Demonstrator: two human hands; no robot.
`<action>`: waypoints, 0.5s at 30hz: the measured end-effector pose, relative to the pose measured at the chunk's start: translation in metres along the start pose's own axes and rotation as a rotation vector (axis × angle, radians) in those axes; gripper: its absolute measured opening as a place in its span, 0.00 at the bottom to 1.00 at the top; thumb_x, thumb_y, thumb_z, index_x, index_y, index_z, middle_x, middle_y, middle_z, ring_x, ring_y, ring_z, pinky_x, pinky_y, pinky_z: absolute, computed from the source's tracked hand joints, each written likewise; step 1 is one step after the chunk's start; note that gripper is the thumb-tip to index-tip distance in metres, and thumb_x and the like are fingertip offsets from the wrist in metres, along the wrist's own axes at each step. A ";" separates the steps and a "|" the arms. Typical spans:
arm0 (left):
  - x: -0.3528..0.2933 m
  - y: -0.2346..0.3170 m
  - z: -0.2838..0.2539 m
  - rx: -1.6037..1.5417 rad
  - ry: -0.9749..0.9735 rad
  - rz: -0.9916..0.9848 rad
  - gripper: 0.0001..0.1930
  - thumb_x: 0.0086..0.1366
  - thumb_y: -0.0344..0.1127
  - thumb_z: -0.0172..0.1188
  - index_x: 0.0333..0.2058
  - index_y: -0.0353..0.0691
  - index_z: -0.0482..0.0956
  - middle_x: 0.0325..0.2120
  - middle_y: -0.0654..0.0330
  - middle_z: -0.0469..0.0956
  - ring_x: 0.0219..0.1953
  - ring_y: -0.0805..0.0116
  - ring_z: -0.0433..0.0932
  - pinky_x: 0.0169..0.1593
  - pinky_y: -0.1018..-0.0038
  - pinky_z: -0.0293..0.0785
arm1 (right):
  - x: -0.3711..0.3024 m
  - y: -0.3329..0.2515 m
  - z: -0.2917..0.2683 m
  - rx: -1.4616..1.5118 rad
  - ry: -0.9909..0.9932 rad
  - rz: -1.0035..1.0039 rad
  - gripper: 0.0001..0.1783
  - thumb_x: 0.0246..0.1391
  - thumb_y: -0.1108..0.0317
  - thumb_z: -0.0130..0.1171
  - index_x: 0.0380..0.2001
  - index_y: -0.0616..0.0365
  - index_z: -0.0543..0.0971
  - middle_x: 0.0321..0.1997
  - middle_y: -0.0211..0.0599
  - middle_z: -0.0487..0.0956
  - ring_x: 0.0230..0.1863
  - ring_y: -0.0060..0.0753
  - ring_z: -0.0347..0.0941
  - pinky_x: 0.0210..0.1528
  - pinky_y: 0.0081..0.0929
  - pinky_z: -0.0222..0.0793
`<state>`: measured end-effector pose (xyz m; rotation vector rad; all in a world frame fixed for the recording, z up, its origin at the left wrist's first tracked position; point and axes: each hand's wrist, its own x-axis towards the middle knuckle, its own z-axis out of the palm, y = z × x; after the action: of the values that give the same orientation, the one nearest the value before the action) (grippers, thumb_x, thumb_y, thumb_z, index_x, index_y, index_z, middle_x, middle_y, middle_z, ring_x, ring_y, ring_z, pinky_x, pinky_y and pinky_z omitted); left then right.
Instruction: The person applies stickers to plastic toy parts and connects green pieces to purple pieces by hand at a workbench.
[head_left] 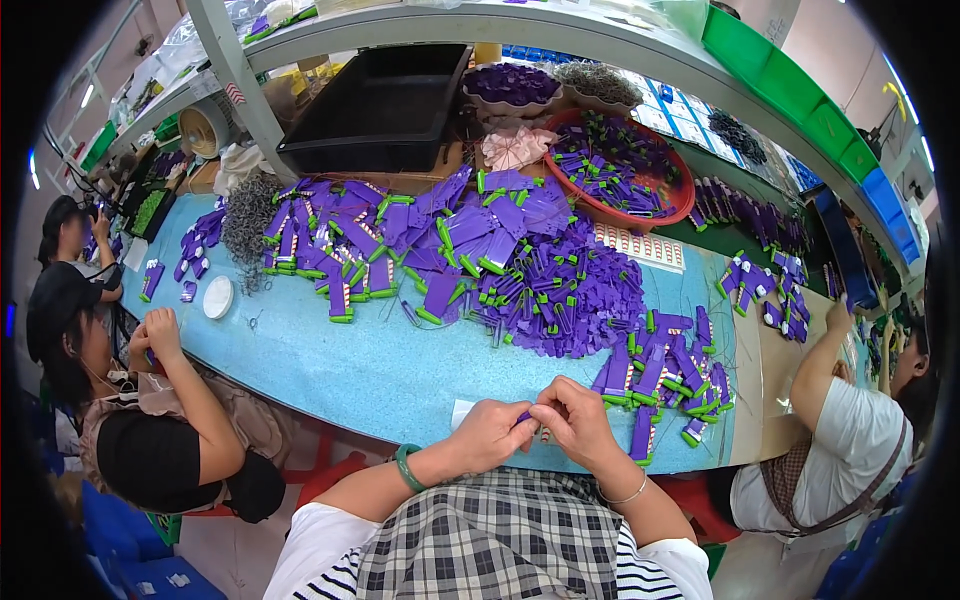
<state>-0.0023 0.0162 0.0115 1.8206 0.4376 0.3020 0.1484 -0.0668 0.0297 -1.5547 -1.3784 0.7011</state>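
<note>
At the near edge of the blue table (pixel 330 370), my left hand (pixel 487 435) is closed around a small purple piece (pixel 523 418), most of it hidden by the fingers. My right hand (pixel 574 422) pinches at the same piece, its fingertips close to the left ones. Just beyond lies a big heap of small purple plastic parts (pixel 570 290). Right of my hands is a loose pile of purple and green pieces with red-striped strips (pixel 660 370). More purple pieces with green ends (pixel 350 235) spread across the table's far side.
A black tray (pixel 370 110) and a red basin (pixel 680 195) holding purple-green pieces stand at the back. A wire tangle (pixel 250 225) and a white round lid (pixel 218 297) lie left. Co-workers sit on both sides. A metal shelf (pixel 500 30) crosses above.
</note>
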 end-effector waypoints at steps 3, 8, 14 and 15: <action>0.000 0.000 0.001 -0.101 -0.016 -0.109 0.12 0.65 0.38 0.48 0.30 0.35 0.74 0.18 0.57 0.77 0.21 0.64 0.77 0.27 0.70 0.71 | -0.002 0.001 0.005 0.046 0.025 0.101 0.09 0.48 0.69 0.62 0.24 0.62 0.73 0.22 0.37 0.72 0.20 0.28 0.70 0.22 0.25 0.65; 0.013 0.003 -0.001 -0.180 -0.084 -0.129 0.10 0.66 0.36 0.49 0.39 0.36 0.72 0.23 0.59 0.76 0.26 0.73 0.75 0.31 0.73 0.71 | 0.004 0.011 -0.025 -0.127 -0.040 0.057 0.08 0.49 0.68 0.59 0.24 0.62 0.76 0.23 0.38 0.76 0.23 0.33 0.72 0.27 0.28 0.67; 0.043 -0.017 -0.081 0.888 0.582 -0.089 0.18 0.54 0.41 0.62 0.36 0.38 0.66 0.28 0.52 0.73 0.29 0.56 0.76 0.31 0.61 0.72 | 0.013 0.022 -0.157 -0.471 0.131 0.194 0.06 0.46 0.70 0.61 0.26 0.62 0.79 0.23 0.40 0.77 0.27 0.36 0.74 0.30 0.30 0.68; 0.047 -0.021 -0.094 0.972 0.607 -0.152 0.17 0.54 0.40 0.62 0.36 0.38 0.66 0.29 0.52 0.73 0.31 0.55 0.76 0.30 0.60 0.73 | 0.012 0.023 -0.165 -0.618 0.207 0.169 0.06 0.45 0.70 0.62 0.26 0.62 0.79 0.24 0.41 0.76 0.28 0.39 0.73 0.31 0.32 0.68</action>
<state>-0.0025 0.1231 0.0176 2.5951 1.3109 0.6089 0.3047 -0.0967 0.0803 -2.1772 -1.3863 0.1957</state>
